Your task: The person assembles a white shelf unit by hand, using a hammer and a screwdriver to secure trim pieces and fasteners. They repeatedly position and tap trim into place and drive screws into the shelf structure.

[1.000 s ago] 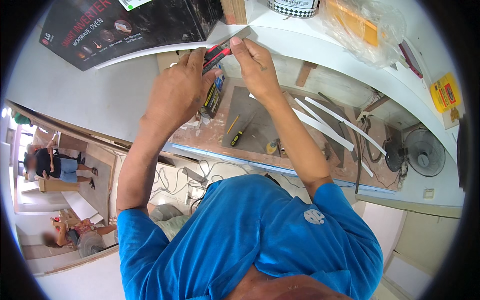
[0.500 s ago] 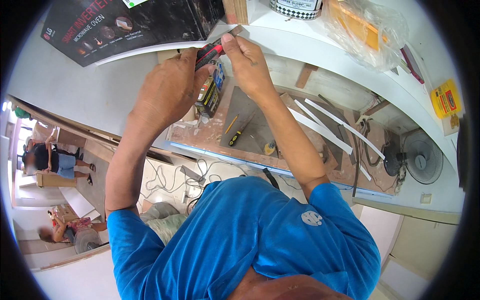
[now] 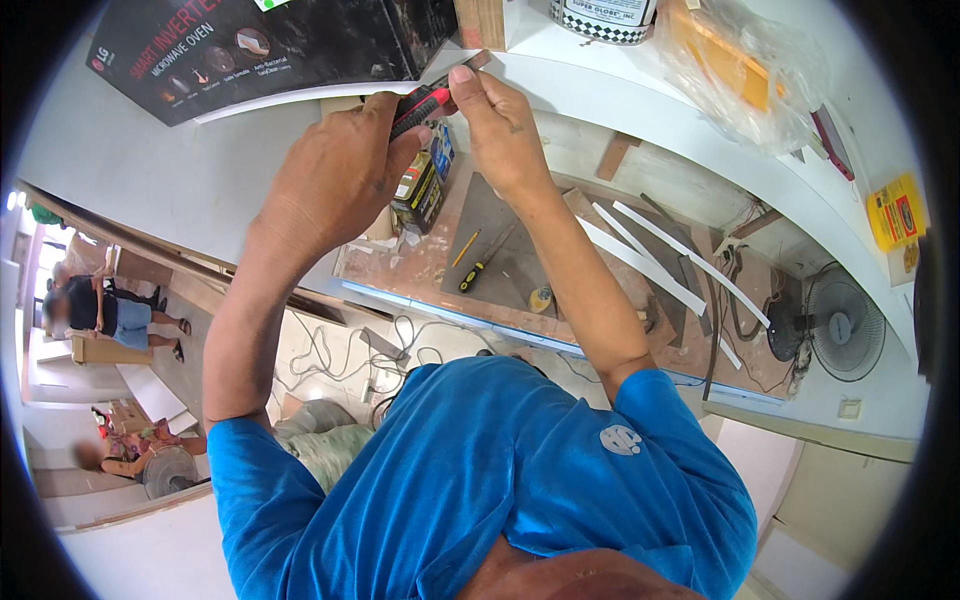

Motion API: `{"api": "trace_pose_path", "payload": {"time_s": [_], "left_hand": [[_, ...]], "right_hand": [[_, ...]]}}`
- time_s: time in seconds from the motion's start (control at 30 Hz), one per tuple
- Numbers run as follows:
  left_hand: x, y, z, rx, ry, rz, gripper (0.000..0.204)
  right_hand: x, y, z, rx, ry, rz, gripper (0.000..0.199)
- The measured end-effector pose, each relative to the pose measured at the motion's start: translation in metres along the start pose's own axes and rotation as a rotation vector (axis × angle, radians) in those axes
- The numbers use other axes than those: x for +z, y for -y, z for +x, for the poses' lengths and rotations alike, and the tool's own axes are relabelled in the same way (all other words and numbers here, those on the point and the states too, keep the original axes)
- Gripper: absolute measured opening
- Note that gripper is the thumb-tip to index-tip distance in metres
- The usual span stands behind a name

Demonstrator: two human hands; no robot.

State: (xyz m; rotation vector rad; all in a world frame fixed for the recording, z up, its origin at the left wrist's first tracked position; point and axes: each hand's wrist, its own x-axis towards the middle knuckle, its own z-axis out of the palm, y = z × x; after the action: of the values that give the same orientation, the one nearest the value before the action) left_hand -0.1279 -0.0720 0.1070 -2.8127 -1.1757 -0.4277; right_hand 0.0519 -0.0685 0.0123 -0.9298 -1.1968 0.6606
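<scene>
My left hand (image 3: pixel 335 165) is wrapped around a red and black utility knife (image 3: pixel 425 108), held up at the edge of the white shelf (image 3: pixel 590 95). Closed at the knife's front end is my right hand (image 3: pixel 498 125), its thumb against the tool and its other fingers partly hidden behind. A flat greyish strip, which looks like the blade (image 3: pixel 478 62), sticks out past that thumb, close to a wooden post (image 3: pixel 482 25). Just above my left hand stands a black microwave oven box (image 3: pixel 270 60).
Below lies a worn board surface (image 3: pixel 400 265) with a yellow-handled screwdriver (image 3: pixel 472 276), a pencil (image 3: pixel 465 248), white strips (image 3: pixel 640 265) and small boxes (image 3: pixel 418 195). A fan (image 3: pixel 845 325) stands right. The shelf holds a can (image 3: pixel 605 18), plastic bag (image 3: pixel 740 75) and yellow tub (image 3: pixel 893 212). Cables (image 3: pixel 320 350) cross the floor; two people are far left.
Both hands stay on the knife with almost the same grip. The view has shifted slightly, and the right hand sits a little farther right in it.
</scene>
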Motion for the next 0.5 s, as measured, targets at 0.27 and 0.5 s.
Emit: {"api": "trace_pose_path", "payload": {"time_s": [0.27,0.5], "left_hand": [[0.000,-0.002,-0.002,-0.009,-0.014,0.004,0.034],[-0.001,-0.006,-0.003,-0.021,-0.016,-0.012,0.033]], "right_hand": [[0.000,-0.005,0.005,-0.026,0.048,0.026,0.056],[-0.005,-0.013,0.009,-0.022,0.106,0.026,0.058]]}}
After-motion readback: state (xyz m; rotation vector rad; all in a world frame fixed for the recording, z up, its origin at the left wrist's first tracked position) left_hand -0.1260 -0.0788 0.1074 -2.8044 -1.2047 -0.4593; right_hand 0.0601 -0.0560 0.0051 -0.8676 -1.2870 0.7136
